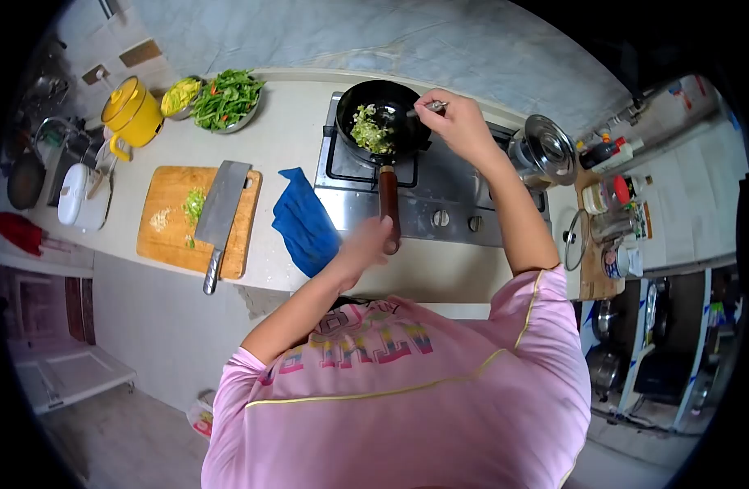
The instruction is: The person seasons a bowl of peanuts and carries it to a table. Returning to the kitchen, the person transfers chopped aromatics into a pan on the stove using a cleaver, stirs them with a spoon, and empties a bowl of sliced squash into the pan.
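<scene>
A black pan (404, 95) sits on the left burner of the steel stove (354, 202), with chopped green and white pieces (370, 129) in it. My right hand (456, 122) is closed around the end of a metal utensil (436, 106), whose far end reaches into the pan. The pan's brown wooden handle (388, 191) points toward me. At the end of that handle is my left hand (366, 247), blurred by motion; whether it grips the handle is unclear. A blue cloth (304, 222) lies just left of my left hand.
A cleaver (224, 208) rests on a wooden cutting board (158, 204) with chopped bits. Behind are a bowl of green leaves (228, 99), a yellow-filled bowl (179, 98) and a yellow pot (132, 112). A lidded steel pot (544, 149), glass lid (577, 238) and jars (603, 196) stand right.
</scene>
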`<state>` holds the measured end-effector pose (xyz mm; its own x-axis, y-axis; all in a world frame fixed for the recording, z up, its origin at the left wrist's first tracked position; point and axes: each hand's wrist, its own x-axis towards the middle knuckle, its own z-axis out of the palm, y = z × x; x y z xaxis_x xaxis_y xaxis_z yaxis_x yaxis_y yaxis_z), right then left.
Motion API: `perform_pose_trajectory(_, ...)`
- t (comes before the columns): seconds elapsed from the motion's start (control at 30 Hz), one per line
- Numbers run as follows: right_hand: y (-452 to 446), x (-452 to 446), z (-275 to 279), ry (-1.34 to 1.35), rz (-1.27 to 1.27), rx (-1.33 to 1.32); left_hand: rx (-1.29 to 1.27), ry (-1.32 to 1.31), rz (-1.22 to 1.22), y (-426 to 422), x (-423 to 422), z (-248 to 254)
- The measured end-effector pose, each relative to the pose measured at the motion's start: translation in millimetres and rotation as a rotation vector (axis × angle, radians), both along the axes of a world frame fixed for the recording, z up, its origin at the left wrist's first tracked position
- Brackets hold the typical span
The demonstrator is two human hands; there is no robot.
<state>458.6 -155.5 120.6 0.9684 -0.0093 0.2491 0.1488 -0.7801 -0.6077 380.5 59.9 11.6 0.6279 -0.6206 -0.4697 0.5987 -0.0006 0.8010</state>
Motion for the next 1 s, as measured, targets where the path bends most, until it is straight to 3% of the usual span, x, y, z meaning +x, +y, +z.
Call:
perform_pose_trajectory(0.1, 3.4, 9.8, -9.8, -0.026, 0.1, 0.019, 0.024, -0.039, -0.017, -6.4, -3.9, -13.1)
perform_pose_trajectory(0.13, 5.3, 19.5, -25.3, -0.126, 0.138, 0.132, 0.013, -0.036, -0.008, -6.9, -4.3, -13.3)
perform_pose_trajectory(0.23, -0.9, 35.0, -41.9, -0.232, -0.098, 0.247, -0.007, -0.022, -0.005, -4.1, -4.6, -14.3)
perform_pose_trajectory(0.3, -17.3, 37.7, -37.2, -0.215, -0.243, 0.531, -0.019, -0.003, -0.015, -1.9, -1.2, -18.9)
perform_pose_trajectory(0.37, -39.6, 44.6, -30.7, -0.236, -0.29, 0.401, -0.032, -0.016, 0.008, -1.5, -2.9, -18.1)
perform_pose_trajectory(0.47, -42.1, 67.4, -42.1, -0.285, -0.24, 0.326, -0.05, -0.017, 0.017, 1.3, -1.5, -17.1)
perform_pose_trajectory(0.57, -16.1, 58.1, -45.4, -0.108, -0.034, 0.631, -0.058, -0.017, 0.019, 2.1, -3.8, -18.4)
perform_pose_trajectory(0.7, -18.7, 14.8, -16.2, 0.037, 0.149, 0.404, -0.053, -0.023, 0.008, 5.9, -1.9, -14.5)
perform_pose_trajectory(0.87, -23.2, -18.8, 13.8, 0.052, 0.185, 0.073, -0.088, -0.049, 0.015, 4.3, -1.4, -19.2)
perform_pose_trajectory(0.97, -19.6, 3.0, -27.1, -0.104, 0.156, 0.133, -0.082, -0.051, 0.018, 5.0, -2.1, -17.1)
perform_pose_trajectory(1.0, -16.5, 12.6, -34.8, -0.264, 0.124, 0.156, -0.088, -0.046, 0.028, 5.5, -2.1, -18.8)
